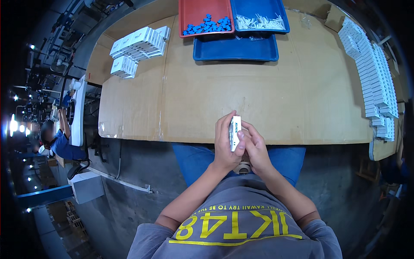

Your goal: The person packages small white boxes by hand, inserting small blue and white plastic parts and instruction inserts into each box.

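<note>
A small white rectangular plastic casing (236, 129) with dark print stands between my hands, just over the near edge of the cardboard-covered table. My left hand (225, 149) wraps its left side, fingers behind it and thumb at its lower end. From the right, my right hand (255, 149) closes on the same casing, its thumb against the lower front. The fingertips behind the casing are partly hidden, as is its back.
On the cardboard-covered table (233, 95), a red tray (185, 17) holds blue parts. One blue tray (282, 31) contains white sticks; another blue tray (235, 54) sits nearer. White casings stand stacked at left (138, 43) and right (375, 82). A person (67, 144) sits far left.
</note>
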Action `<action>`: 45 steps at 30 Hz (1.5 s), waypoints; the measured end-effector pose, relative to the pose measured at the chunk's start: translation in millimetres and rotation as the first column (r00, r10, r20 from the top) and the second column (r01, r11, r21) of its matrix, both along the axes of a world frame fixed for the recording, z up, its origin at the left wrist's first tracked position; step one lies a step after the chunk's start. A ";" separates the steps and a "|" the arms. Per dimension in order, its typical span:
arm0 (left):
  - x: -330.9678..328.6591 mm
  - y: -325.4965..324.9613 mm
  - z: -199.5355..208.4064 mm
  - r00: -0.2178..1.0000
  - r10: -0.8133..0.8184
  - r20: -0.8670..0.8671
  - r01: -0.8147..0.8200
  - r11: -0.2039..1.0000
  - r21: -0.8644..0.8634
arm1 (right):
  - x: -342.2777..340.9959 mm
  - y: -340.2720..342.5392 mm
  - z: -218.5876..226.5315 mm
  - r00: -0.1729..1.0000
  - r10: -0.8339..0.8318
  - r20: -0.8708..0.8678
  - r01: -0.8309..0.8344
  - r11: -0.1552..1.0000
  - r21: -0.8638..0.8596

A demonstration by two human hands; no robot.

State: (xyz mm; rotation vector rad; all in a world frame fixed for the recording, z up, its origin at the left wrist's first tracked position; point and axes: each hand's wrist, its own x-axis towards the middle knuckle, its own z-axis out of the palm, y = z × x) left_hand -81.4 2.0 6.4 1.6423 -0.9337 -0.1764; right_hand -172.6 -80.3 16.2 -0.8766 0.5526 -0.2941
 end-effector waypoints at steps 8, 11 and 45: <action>-2.2 -4.2 -13.3 0.999 0.017 0.044 -0.012 0.995 -0.100 | -6.4 6.3 1.5 1.000 -0.016 0.007 0.017 0.988 -0.152; -5.0 -6.3 -10.2 1.000 0.004 0.004 -0.003 0.992 -0.126 | -9.0 9.3 -5.9 0.999 -0.051 0.015 0.053 0.973 -0.224; 4.7 -0.4 3.0 0.091 -0.074 -0.993 0.132 0.989 -0.062 | -8.8 -52.1 -24.2 0.982 0.185 0.034 0.019 0.082 -0.996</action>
